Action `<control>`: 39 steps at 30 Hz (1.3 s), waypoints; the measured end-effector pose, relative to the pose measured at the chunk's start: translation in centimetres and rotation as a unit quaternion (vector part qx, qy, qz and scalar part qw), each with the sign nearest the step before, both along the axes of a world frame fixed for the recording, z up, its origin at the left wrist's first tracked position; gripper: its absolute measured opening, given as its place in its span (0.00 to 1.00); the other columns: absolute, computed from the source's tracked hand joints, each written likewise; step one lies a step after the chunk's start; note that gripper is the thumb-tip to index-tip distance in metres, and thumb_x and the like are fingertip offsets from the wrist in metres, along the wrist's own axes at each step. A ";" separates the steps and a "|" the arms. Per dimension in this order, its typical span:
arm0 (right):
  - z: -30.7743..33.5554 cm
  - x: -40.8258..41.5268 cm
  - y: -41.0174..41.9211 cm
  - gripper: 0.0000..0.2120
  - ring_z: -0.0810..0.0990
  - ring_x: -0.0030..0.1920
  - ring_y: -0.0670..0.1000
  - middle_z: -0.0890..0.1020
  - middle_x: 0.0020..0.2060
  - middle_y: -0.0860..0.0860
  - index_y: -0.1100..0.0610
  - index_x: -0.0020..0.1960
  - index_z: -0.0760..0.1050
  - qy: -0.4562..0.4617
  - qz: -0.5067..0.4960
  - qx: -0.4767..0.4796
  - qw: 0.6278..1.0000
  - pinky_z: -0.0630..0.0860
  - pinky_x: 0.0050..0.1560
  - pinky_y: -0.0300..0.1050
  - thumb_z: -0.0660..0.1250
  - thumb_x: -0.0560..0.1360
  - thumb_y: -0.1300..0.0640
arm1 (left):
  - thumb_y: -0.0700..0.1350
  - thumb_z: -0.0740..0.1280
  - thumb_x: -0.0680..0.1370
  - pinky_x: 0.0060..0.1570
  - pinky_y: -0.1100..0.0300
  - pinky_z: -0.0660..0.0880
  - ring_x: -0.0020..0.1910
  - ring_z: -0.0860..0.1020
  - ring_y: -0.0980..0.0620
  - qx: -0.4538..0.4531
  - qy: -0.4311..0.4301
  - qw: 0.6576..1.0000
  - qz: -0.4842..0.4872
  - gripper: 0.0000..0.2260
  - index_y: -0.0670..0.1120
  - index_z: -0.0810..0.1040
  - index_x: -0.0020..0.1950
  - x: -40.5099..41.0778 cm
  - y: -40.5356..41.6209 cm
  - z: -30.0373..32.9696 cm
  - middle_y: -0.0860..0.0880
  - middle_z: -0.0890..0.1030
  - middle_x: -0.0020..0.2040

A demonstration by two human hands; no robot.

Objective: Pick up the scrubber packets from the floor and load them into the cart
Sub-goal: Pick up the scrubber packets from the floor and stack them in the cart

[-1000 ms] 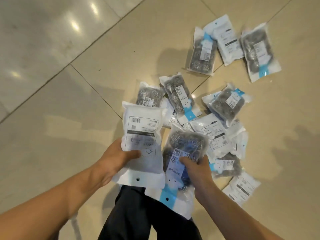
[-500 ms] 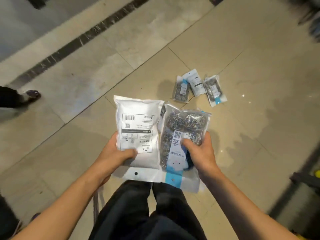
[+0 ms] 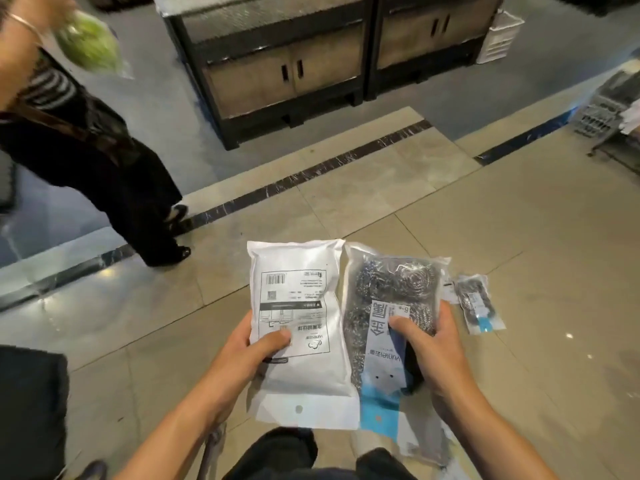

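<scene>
A white packet is sitting upright in the left hand, thumb pinching its face; at its three o'clock, touching it, the right hand is gripping a clear scrubber packet. Another packet is lying on the floor further toward three o'clock.

Off beyond the left hand a bystander in dark wide trousers and a striped top stands on the tiled floor, carrying a green bag. Straight ahead sit two dark display cabinets, with a white crate further right.
</scene>
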State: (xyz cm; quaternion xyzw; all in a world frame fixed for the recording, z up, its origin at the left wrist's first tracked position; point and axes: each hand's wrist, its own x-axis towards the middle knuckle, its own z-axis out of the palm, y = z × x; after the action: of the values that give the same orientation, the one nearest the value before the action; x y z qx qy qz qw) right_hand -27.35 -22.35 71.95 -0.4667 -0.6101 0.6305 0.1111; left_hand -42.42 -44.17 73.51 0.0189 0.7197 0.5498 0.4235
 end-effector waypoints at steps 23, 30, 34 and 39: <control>3.7 1.5 -13.9 0.22 0.88 0.48 0.60 0.88 0.50 0.53 0.35 0.55 0.74 0.008 0.562 -0.073 0.824 0.83 0.53 0.67 0.77 0.63 0.46 | 0.56 0.81 0.65 0.53 0.51 0.78 0.48 0.86 0.54 0.016 -0.008 0.790 0.613 0.27 0.60 0.77 0.62 30.6 -13.9 3.8 0.59 0.88 0.48; 4.7 7.2 -25.2 0.17 0.89 0.43 0.61 0.89 0.44 0.55 0.41 0.55 0.74 -0.015 0.701 -0.102 0.706 0.85 0.49 0.66 0.72 0.76 0.61 | 0.42 0.71 0.78 0.53 0.53 0.70 0.46 0.86 0.56 0.037 -0.005 0.660 0.751 0.17 0.60 0.77 0.63 43.5 -18.4 5.3 0.59 0.88 0.50; 4.1 12.8 -31.6 0.20 0.89 0.46 0.57 0.89 0.47 0.52 0.38 0.57 0.74 -0.017 0.740 -0.084 0.667 0.85 0.51 0.63 0.75 0.73 0.57 | 0.38 0.70 0.78 0.54 0.45 0.80 0.50 0.87 0.43 0.031 -0.005 0.579 0.815 0.16 0.51 0.80 0.65 51.4 -21.5 5.3 0.45 0.88 0.54; 4.0 20.6 -37.5 0.21 0.89 0.46 0.56 0.88 0.49 0.51 0.36 0.54 0.74 -0.020 0.764 -0.082 0.640 0.86 0.49 0.62 0.75 0.74 0.59 | 0.38 0.73 0.77 0.62 0.38 0.78 0.55 0.86 0.38 0.058 -0.005 0.530 0.846 0.19 0.51 0.79 0.67 60.9 -25.5 4.2 0.43 0.87 0.56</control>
State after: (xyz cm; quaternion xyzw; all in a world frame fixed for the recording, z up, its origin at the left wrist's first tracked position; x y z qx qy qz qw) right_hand -6.71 -59.89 75.96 0.1456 -0.6976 0.5292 -0.4605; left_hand 18.48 -69.64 77.75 -0.5768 0.3639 0.6915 -0.2382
